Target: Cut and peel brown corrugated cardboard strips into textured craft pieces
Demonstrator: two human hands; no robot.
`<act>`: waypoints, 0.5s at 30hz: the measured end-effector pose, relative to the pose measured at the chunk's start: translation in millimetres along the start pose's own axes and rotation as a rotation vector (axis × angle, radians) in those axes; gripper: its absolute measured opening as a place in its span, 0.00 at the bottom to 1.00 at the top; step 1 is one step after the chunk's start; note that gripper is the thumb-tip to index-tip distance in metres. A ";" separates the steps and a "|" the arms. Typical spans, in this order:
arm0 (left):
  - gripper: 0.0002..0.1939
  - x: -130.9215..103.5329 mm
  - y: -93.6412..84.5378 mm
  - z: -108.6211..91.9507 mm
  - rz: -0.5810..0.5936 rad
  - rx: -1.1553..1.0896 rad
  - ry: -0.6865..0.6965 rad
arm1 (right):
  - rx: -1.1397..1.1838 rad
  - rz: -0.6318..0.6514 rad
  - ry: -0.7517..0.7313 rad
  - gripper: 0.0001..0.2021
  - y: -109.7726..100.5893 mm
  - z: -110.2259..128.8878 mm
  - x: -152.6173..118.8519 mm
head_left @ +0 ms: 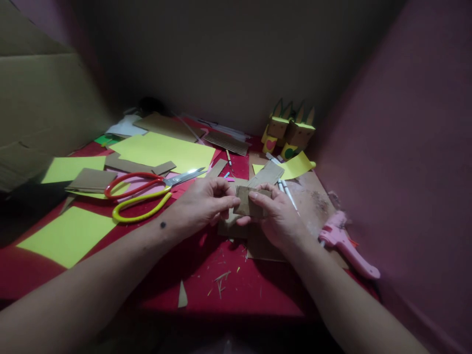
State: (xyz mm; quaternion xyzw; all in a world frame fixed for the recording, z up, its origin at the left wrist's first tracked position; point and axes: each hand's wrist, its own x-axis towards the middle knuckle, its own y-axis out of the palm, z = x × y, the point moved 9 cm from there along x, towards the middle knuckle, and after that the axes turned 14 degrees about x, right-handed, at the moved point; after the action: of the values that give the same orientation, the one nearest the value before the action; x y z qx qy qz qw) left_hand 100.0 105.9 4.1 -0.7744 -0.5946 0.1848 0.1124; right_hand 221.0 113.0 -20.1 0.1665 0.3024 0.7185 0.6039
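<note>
A small brown piece of cardboard (246,202) is held up between my two hands, over the front middle of the red-covered table. My right hand (275,209) grips it with the thumb on top and fingers beneath. At its left edge, my left hand (217,199) pinches it between thumb and fingers. More flat cardboard (263,246) lies below the hands. Scissors (167,188) with one red and one yellow handle rest left of my left hand, their blades partly spread.
Yellow paper sheets (165,150) and cardboard scraps cover the left and back. A pink glue gun (344,243) lies at right near the pink wall. Cardboard figures (289,129) stand at the back right. White markers (287,189) lie beside my right hand; a large cardboard box (44,93) stands left.
</note>
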 end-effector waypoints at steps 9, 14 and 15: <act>0.06 0.1 0.0 0.0 -0.015 -0.077 -0.009 | 0.091 -0.051 0.021 0.18 -4.6 -1.4 1.3; 0.06 1.9 -0.9 0.6 -0.013 -0.096 0.012 | 0.126 -0.021 0.037 0.17 -5.5 -2.8 3.1; 0.06 2.2 -1.6 0.9 -0.016 -0.097 0.018 | 0.123 -0.011 0.037 0.18 -5.4 -2.6 3.1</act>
State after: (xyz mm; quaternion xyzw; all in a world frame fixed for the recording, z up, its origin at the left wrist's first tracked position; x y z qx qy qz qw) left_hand 98.7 108.4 3.6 -0.7757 -0.6082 0.1477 0.0816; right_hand 222.9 115.9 -25.9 0.1882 0.3581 0.6981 0.5908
